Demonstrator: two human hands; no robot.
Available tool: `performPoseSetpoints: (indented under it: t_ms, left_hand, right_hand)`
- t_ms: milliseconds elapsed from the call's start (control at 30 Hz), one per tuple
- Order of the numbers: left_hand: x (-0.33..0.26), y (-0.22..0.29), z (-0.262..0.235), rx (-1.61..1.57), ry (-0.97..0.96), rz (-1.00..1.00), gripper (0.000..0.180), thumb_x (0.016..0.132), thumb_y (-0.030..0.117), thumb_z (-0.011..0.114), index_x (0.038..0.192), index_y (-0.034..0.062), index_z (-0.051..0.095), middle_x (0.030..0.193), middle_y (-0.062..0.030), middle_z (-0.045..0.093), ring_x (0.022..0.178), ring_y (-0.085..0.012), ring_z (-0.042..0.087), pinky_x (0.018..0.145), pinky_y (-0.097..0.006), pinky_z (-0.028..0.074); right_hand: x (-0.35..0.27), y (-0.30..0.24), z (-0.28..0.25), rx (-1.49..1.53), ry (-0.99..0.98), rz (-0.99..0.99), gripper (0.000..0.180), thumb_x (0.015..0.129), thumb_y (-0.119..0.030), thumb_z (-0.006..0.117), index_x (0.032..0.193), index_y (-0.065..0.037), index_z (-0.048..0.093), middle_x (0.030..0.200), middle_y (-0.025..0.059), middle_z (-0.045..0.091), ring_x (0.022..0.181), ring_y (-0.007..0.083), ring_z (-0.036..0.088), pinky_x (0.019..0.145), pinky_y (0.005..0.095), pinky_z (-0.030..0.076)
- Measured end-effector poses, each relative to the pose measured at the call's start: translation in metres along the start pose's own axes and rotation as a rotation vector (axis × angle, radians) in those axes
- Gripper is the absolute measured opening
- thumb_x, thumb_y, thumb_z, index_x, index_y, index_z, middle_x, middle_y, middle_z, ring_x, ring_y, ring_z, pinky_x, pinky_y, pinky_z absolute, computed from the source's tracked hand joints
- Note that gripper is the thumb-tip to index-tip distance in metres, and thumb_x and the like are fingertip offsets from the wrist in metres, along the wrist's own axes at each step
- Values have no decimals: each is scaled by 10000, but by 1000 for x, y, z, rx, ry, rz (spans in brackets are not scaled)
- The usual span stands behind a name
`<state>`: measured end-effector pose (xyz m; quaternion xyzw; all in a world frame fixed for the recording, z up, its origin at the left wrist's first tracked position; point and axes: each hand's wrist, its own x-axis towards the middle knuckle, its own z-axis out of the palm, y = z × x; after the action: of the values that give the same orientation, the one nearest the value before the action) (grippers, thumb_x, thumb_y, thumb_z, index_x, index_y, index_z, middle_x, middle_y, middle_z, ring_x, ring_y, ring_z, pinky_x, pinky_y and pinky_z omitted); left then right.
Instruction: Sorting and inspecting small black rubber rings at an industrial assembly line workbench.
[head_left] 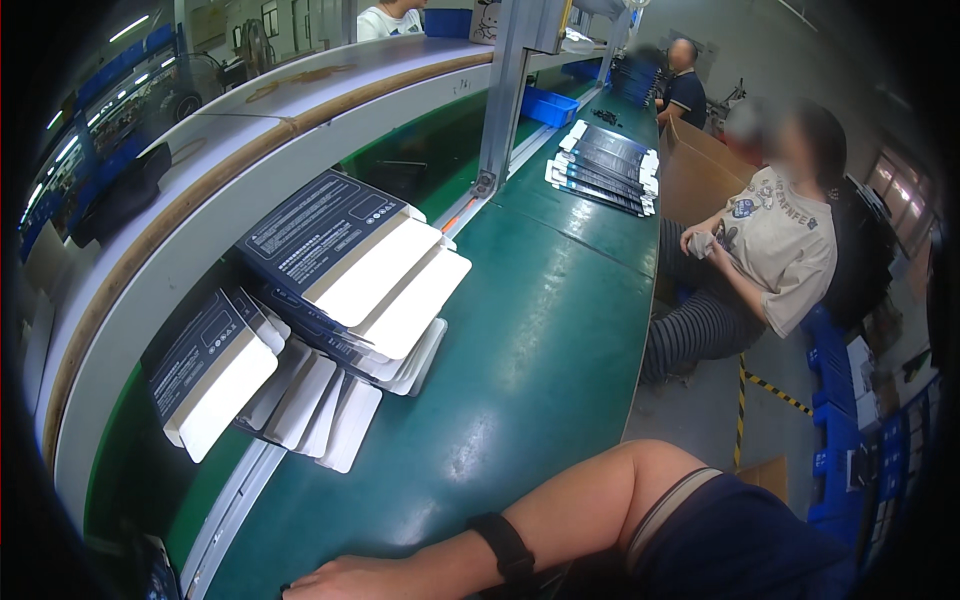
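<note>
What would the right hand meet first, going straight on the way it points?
Probably the silver rail to its left, though the lower edge crops the right hand and depth is unclear.

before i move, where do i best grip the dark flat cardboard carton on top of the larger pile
Take the dark flat carton probably by its long white cardboard flap, coming from the picture's lower right: the flap juts that way, whereas the opposite side lies towards the pale, brown-edged shelf.

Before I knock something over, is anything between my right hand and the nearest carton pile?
Nothing visible: just green tabletop lies between your right hand and the carton pile, though the lower edge crops the hand.
</note>
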<state>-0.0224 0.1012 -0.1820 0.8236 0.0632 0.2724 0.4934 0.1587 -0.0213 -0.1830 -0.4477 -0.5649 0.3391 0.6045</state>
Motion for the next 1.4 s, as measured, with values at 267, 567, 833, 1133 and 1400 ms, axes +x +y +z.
performPoseSetpoints:
  t_ms: [267, 567, 833, 1133, 1400]
  left_hand:
    - [0, 0, -1, 42, -48, 25, 184, 903, 37, 645, 1051, -3, 543, 1047, -126, 530, 966, -227, 579, 855, -340, 489]
    - [-3, -7, -3, 46, -52, 30, 200, 894, 7, 643, 1068, -2, 544, 1062, -124, 515, 955, -220, 579, 850, -337, 493]
    - [-4, -5, -1, 58, -51, 30, 204, 903, -3, 613, 1089, 0, 531, 1064, -129, 516, 958, -229, 585, 844, -341, 503]
    - [-7, -16, -13, 19, -175, 42, 314, 907, 58, 651, 1183, 14, 509, 1203, -144, 484, 1105, -252, 532, 941, -372, 463]
    - [10, -15, -13, 144, -137, 135, 312, 947, 136, 602, 1216, 7, 509, 1218, -168, 454, 1186, -312, 490, 979, -429, 454]
  right_hand:
    - [-3, 1, 1, -40, -9, 23, 266, 843, -311, 737, 858, -84, 599, 727, 83, 625, 664, 249, 626, 589, 366, 478]
    - [-1, 2, 1, -41, -1, -4, 253, 842, -296, 728, 851, -69, 616, 738, 103, 638, 664, 264, 632, 588, 373, 483]
    - [-2, 3, 1, -22, -15, 39, 250, 845, -298, 730, 861, -70, 629, 744, 105, 661, 673, 253, 656, 588, 369, 499]
    - [2, 0, -1, 28, -81, 197, 232, 850, -288, 718, 892, -68, 659, 811, 99, 695, 745, 229, 677, 659, 347, 538]
    - [8, 3, -2, 163, -67, 252, 213, 832, -256, 738, 903, -72, 657, 832, 99, 697, 768, 223, 677, 671, 348, 538]
